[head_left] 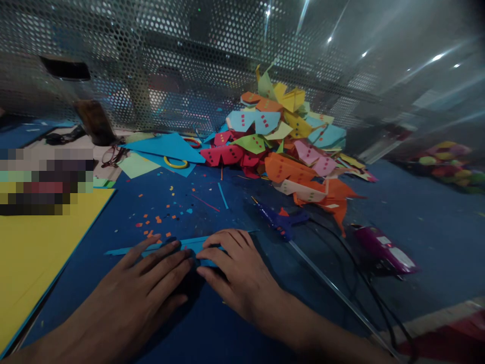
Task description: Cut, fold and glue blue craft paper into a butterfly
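A narrow folded strip of blue paper point(193, 242) lies on the dark blue table in front of me, partly covered by both hands. My left hand point(151, 283) rests palm down over its left half, fingers stretched and apart. On the right half, my right hand point(242, 273) has its fingers bent over the paper, with the thumb at the near edge. Just beyond my right hand is a blue hot glue gun point(278, 220) with a clear glue stick in its back end.
Folded paper butterflies point(253, 121) in many colours are heaped against the perforated metal screen point(170, 55). Blue sheets point(170, 144), yellow-handled scissors point(175, 163), glasses point(111, 155) and a bottle point(91, 111) stand farther left. Yellow paper point(45, 253) lies nearer; a purple box point(384, 248) and cables lie right.
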`<action>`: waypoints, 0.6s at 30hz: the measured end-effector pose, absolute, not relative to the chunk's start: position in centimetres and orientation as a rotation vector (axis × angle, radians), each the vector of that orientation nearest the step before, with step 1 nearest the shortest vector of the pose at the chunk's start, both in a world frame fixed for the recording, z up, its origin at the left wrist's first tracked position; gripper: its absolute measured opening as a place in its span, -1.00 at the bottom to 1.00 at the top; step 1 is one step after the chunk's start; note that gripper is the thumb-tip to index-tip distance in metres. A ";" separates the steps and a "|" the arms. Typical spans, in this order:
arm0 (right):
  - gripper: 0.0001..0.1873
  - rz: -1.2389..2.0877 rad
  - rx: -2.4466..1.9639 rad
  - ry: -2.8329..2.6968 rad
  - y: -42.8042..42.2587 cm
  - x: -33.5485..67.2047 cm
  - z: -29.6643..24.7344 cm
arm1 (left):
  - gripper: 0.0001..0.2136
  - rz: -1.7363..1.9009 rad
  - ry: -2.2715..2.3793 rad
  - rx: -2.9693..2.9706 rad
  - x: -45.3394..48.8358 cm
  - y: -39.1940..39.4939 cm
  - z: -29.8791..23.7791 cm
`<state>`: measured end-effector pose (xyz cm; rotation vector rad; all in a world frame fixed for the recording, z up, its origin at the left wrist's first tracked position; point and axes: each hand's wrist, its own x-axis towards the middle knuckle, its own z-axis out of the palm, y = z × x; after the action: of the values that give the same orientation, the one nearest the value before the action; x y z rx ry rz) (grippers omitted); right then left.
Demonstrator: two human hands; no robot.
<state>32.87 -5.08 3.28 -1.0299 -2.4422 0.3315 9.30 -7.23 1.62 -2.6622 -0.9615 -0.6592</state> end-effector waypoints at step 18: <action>-0.87 0.346 -1.048 -2.446 -5.0 32.8 3.1 | -0.68 -0.641 -0.927 -2.654 9.2 -7.2 1.7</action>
<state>32.79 -5.00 3.12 -1.0475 -2.4458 0.3457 9.22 -7.19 1.66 -2.6537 -0.9273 -0.6413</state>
